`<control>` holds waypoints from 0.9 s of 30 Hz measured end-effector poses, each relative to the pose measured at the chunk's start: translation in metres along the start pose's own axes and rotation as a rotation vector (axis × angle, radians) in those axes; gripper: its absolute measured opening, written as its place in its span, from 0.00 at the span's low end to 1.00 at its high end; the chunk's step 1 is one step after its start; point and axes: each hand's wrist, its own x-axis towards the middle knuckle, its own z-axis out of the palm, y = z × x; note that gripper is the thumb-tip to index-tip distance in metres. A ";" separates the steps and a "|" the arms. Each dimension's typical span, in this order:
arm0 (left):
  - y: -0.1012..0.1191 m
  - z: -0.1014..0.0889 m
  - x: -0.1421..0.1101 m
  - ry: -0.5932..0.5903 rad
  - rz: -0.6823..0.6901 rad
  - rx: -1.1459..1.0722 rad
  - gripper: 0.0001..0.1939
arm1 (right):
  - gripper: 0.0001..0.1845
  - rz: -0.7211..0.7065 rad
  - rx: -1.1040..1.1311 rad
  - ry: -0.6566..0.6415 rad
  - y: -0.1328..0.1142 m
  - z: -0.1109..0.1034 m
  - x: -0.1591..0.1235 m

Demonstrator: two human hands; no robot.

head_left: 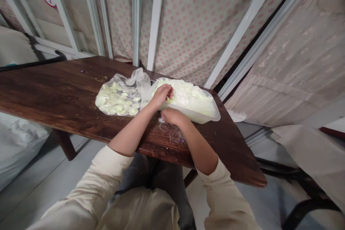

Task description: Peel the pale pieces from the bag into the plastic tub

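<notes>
A clear plastic tray [207, 109] on the dark wooden table [48, 93] is heaped with pale white-green shreds [188, 97]. My left hand [161, 96] rests on the heap with its fingers curled, and I cannot tell whether they hold any shreds. My right hand [174, 116] lies on the wood against the tray's front wall, its fingers hidden. A small white scrap [161, 119] sits just beside that hand. Left of the tray lies a clear plastic bag [117, 99] holding pale green pieces.
Crumbs and purple specks [172, 133] dot the wood near the table's front edge [167, 152]. A white sack [16, 143] stands on the floor to the left. Polka-dot sheeting [188, 32] and white frame bars rise beyond the table.
</notes>
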 end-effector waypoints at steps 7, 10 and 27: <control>0.003 -0.009 -0.001 0.130 0.117 0.147 0.11 | 0.10 -0.203 0.171 0.307 0.001 -0.040 -0.030; 0.008 -0.018 -0.008 0.395 0.299 0.292 0.11 | 0.13 0.073 0.017 0.700 0.022 -0.048 -0.030; -0.038 -0.074 0.033 0.705 -0.254 -0.113 0.05 | 0.13 0.498 0.129 0.903 0.078 -0.034 -0.015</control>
